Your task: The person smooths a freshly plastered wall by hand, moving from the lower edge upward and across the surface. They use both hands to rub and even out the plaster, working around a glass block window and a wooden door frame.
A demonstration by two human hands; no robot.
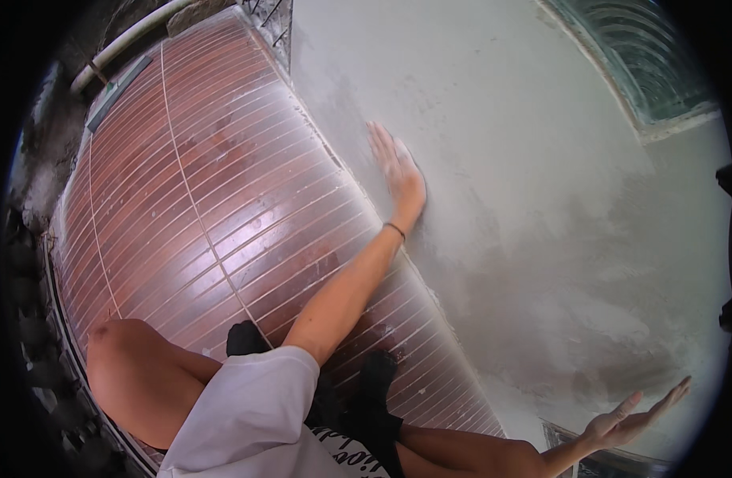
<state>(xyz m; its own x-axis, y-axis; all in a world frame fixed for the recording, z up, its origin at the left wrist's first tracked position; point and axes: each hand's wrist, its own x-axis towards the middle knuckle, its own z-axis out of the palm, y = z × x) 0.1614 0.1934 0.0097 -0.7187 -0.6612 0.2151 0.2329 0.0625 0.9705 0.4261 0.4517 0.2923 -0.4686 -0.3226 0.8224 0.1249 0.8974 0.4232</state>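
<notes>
My left hand [399, 177] lies with stretched fingers against the pale grey plastered wall [501, 159], just above its lower edge. White dust coats the fingers, and a thin dark band circles the wrist. At the lower right, my right hand [621, 424] is held with fingers extended and the thumb apart, holding nothing. It is close to the wall; whether it touches the surface I cannot tell. Darker, smeared patches [573, 295] mark the plaster between the two hands.
Ribbed reddish-brown tiles [222, 175] with pale joints form the floor, dusty along the wall. My feet in black socks [378, 370] rest on it. A window [649, 60] is at the upper right. A long-headed floor tool [119, 94] and a pale pipe [139, 36] lie at the far left.
</notes>
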